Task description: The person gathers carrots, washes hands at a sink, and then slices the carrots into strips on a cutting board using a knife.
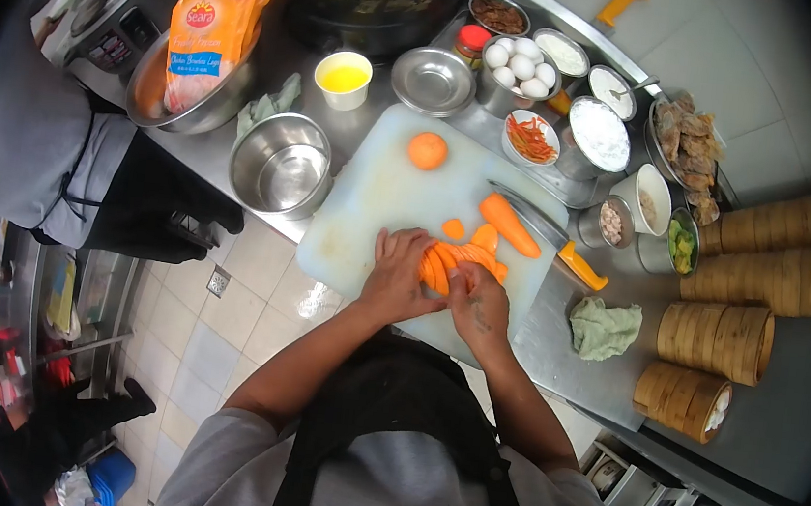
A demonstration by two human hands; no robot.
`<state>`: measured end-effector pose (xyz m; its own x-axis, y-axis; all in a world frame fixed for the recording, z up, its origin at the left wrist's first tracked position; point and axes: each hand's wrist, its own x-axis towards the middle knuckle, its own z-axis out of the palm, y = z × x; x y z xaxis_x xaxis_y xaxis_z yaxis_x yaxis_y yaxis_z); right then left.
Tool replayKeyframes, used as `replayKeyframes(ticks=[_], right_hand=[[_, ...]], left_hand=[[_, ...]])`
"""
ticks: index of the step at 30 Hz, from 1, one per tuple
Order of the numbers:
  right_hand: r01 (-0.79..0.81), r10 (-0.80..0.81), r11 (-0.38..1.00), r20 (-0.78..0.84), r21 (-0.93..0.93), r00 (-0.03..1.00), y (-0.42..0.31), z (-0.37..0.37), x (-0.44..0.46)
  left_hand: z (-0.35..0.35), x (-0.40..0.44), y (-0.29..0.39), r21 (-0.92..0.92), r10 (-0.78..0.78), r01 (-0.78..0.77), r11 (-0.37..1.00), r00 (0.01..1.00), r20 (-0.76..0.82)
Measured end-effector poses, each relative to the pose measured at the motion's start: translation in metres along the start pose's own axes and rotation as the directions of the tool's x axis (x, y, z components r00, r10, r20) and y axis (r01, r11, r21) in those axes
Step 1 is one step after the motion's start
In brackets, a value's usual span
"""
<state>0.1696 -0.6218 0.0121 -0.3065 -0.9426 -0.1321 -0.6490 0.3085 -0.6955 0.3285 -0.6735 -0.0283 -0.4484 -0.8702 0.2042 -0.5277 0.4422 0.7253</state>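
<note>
Carrot slices (472, 253) lay overlapped on a white cutting board (358, 184) atop the steel surface (551, 339), at the person's fingertips. L hand (399, 278) curved loosely against the slices' left side; couldn't tell if its grip was firm. R hand (481, 306) had its grip nearly closed, thumb & fingers pinching slices at the near edge. A knife (553, 233) lay just R of a carrot piece (510, 225). Best handling, IMO: light, even pressure w/ both hands, overlap kept neat, fingers clear of blade.
</note>
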Motion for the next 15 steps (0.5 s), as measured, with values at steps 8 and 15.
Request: replayKeyframes(ticks=[8,15], right_hand=[[-0.114,0.069,0.919,0.129,0.378,0.989,0.03,-0.01,0.01],[0.161,-0.128,0.911,-0.11,0.38,0.986,0.018,0.029,0.015]], left_hand=[[0.009,0.0,-0.012,-0.003,0.032,-0.032,0.999,0.999,-0.026],[0.007,0.0,-0.012,-0.119,0.036,-0.044,0.992,0.997,-0.064]])
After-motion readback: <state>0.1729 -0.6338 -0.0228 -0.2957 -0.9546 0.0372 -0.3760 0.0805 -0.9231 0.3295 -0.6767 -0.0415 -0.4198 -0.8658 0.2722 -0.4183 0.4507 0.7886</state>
